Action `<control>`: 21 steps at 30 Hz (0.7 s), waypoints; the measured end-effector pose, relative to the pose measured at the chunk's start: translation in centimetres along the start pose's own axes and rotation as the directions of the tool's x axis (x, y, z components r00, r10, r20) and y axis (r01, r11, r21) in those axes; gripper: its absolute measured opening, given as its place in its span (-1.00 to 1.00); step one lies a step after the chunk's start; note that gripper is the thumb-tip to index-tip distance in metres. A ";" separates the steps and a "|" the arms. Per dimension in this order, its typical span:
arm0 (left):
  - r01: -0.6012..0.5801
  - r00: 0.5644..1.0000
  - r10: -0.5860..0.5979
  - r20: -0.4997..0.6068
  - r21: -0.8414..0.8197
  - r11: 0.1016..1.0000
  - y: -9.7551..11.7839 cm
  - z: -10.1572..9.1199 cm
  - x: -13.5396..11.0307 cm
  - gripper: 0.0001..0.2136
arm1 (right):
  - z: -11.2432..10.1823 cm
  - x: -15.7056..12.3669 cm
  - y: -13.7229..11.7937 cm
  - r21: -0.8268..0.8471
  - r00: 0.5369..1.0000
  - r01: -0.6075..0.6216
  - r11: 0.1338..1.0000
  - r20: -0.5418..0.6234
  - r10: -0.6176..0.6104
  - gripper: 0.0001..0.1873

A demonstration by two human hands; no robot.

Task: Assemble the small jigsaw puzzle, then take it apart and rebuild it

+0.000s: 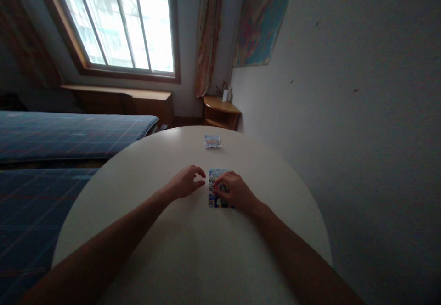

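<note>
A small colourful rectangular card or puzzle (215, 176) lies flat on the round white table (172, 240). My right hand (234, 190) rests on top of it, fingers curled and pressed down on its surface. My left hand (188, 182) sits just left of the card, fingers curled towards its edge, holding nothing that I can see. A second small colourful packet (212, 141) lies farther back on the table, apart from both hands.
A white wall runs close along the table's right side. Two beds with blue plaid covers (51, 135) stand to the left. A wooden corner shelf (220, 112) and a window (120, 20) are at the back.
</note>
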State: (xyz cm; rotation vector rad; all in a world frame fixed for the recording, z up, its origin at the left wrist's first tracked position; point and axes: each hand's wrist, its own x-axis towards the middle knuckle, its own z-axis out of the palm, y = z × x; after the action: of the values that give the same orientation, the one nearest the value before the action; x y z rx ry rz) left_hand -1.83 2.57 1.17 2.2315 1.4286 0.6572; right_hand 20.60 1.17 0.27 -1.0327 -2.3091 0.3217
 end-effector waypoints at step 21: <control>0.153 0.981 -0.182 0.072 0.291 0.944 -0.4 2.4 -0.8 -0.18 | 0.0 -0.3 -0.2 -0.003 0.999 -0.028 1.000 0.043 0.028 -0.91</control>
State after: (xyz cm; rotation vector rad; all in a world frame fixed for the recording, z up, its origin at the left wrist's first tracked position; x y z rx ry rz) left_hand -0.96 1.80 -1.12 2.2794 1.7306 0.2958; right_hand 20.65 0.85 0.21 -1.0699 -2.3360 0.3555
